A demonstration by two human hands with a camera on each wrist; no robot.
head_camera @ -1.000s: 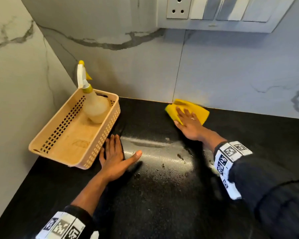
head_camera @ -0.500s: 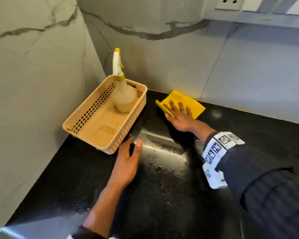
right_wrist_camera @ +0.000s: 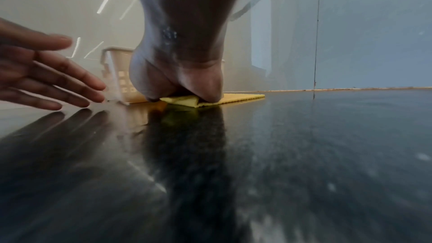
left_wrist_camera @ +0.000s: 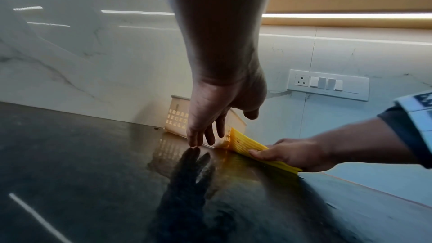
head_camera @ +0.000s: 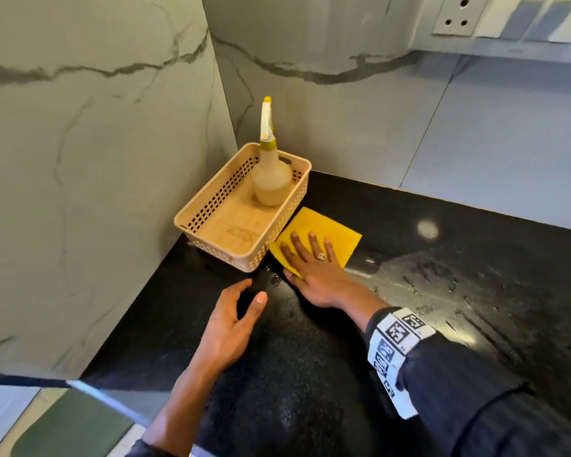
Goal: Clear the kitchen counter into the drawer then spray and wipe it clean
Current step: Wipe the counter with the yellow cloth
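**Wiping stage: cloth worked up against the basket in the corner**

The right hand [head_camera: 314, 275] lies flat on the yellow cloth [head_camera: 330, 230], fingers [head_camera: 299, 245] straight and slightly spread, pressing it onto the black tabletop [head_camera: 475, 291]. A flat palm spreads pressure across the cloth, which suits wiping. The cloth's left edge touches the beige basket [head_camera: 211, 206], which sits in the wall corner with the spray bottle [head_camera: 271, 179] upright inside, clear of the wet streaks to the right.

The left hand [head_camera: 231, 324] holds nothing; its fingers [left_wrist_camera: 198, 136] are relaxed and slightly apart, tips at or just above the tabletop beside the basket's near corner, probably to steady or shift it.

Compared with a second ago, the cloth has travelled from the rear wall to the basket, and the left hand has risen from lying flat.
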